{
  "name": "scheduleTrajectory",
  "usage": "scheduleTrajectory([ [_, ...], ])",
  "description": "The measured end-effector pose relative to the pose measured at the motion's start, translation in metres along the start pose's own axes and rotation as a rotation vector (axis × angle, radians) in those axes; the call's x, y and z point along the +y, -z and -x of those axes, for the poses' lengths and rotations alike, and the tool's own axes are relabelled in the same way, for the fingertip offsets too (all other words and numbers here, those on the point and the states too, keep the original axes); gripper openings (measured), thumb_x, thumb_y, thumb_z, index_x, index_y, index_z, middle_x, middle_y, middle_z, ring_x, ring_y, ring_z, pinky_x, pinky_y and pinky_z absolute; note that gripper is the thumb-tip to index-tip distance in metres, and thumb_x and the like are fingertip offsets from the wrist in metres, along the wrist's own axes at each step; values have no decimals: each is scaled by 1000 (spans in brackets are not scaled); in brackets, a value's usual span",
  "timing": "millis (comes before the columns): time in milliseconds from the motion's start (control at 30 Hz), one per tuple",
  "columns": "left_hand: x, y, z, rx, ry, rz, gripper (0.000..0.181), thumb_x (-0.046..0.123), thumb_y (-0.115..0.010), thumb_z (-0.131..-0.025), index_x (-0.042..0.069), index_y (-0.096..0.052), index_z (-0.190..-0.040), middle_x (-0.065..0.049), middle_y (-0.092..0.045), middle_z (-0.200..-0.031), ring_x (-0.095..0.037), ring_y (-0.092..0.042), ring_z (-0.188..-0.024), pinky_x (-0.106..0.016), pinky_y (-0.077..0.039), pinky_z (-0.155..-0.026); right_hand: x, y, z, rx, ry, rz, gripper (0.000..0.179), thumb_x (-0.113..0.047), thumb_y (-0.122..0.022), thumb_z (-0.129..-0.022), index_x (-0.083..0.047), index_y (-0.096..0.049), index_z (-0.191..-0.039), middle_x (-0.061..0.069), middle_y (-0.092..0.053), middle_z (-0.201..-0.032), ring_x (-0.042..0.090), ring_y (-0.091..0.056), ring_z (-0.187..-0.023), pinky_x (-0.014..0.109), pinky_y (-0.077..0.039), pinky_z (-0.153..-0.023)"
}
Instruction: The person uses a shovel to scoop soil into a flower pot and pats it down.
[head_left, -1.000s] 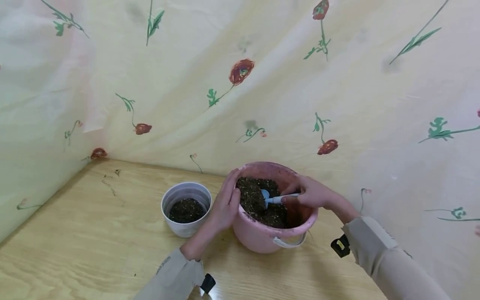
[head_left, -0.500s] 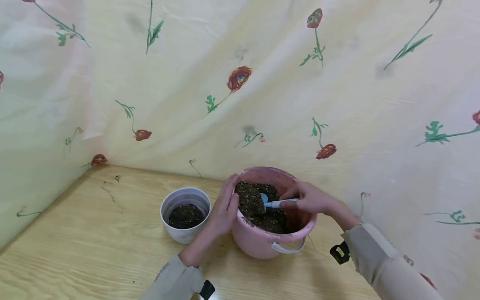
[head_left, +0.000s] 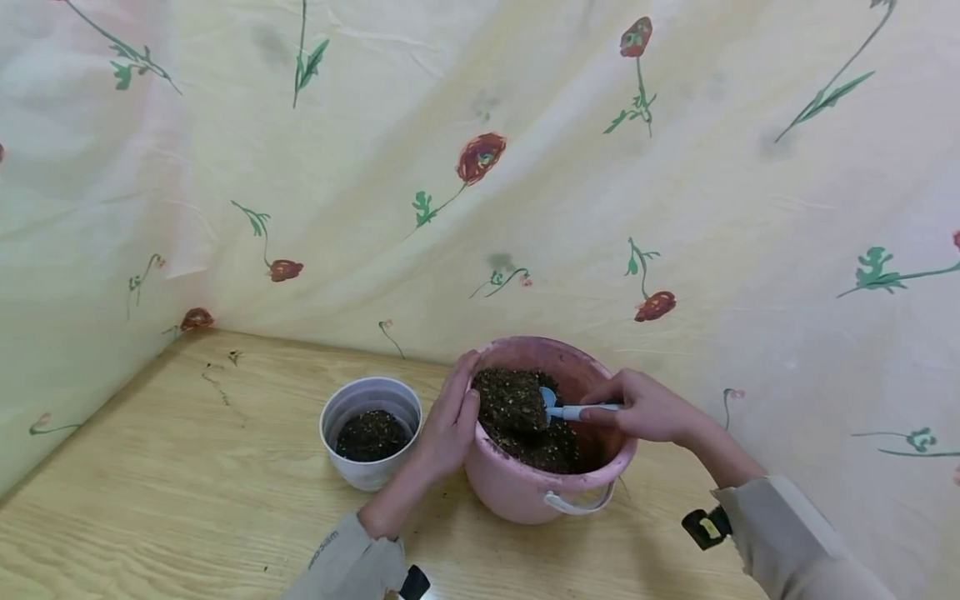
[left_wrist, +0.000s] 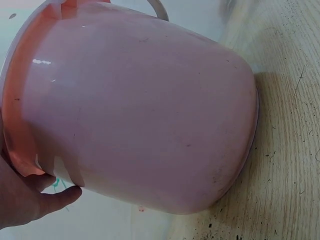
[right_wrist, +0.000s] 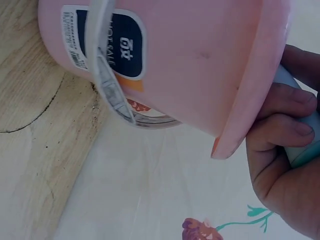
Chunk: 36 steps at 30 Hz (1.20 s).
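Note:
A pink bucket (head_left: 510,493) with dark soil (head_left: 536,450) inside stands tilted to the left on the wooden table. At its left rim my left hand (head_left: 448,421) holds it, with fingertips (left_wrist: 75,193) against the outer wall in the left wrist view. Over the bucket's right side, my right hand (head_left: 648,408) grips the handle of a small light-blue trowel (head_left: 573,412). Its blade bears a heaped load of soil and points left, inside the bucket. In the right wrist view the rim hides the blade, while curled fingers (right_wrist: 285,132) wrap the handle.
Left of the bucket stands a white plastic pot (head_left: 358,475), partly filled with soil. The bucket's white handle (head_left: 581,505) hangs at its front. A flower-patterned sheet (head_left: 360,167) rises behind and to the left of the table (head_left: 187,467). Soil crumbs dot the wood.
My right hand has drawn the trowel slightly to the right, and its soil heap shows more above the rest. My left hand keeps its place on the rim. The view has shifted a little.

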<state>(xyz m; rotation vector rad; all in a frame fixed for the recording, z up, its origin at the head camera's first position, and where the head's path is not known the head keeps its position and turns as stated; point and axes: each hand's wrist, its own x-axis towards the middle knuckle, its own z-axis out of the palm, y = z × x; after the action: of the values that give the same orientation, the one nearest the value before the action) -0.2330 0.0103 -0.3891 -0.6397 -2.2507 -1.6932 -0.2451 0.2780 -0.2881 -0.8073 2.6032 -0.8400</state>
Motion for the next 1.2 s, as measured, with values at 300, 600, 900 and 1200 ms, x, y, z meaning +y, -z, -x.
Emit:
scheduleTrajectory([
  [300, -1, -1, 0, 2, -6, 3, 50, 9, -36, -101, 0, -28, -149, -15, -24, -156, -28, -22, -144, -46, -21, -117, 5, -6, 11, 65, 14, -121, 17, -17, -61, -95, -8, -75, -97, -8, -43, -55, 3, -36, -47, 22, -35, -44],
  [600, -2, 0, 0, 2, -16, 4, 50, 8, -36, -101, 1, -27, -150, -14, -28, -155, -26, -26, -143, -45, -23, -116, 11, -11, 18, 180, -26, -189, 23, -19, -61, -96, -5, -73, -108, -9, -35, -53, 2, -30, -47, 23, -30, -41],
  [900, -3, -1, -3, 38, -123, 33, 49, -2, -37, -98, -2, -31, -147, -15, -39, -149, -25, -34, -139, -45, -23, -116, 14, -17, 21, 253, -26, -276, 25, -17, -60, -96, 1, -71, -109, -8, -38, -55, 2, -33, -47, 23, -30, -38],
  [1200, -4, -2, -5, 38, -200, 57, 52, -9, -36, -95, 0, -33, -146, -15, -44, -144, -28, -36, -138, -46, -21, -117, 16, -19, 25, 292, -13, -355, 28, -15, -57, -98, 7, -68, -112, -6, -39, -56, 5, -32, -47, 28, -28, -38],
])
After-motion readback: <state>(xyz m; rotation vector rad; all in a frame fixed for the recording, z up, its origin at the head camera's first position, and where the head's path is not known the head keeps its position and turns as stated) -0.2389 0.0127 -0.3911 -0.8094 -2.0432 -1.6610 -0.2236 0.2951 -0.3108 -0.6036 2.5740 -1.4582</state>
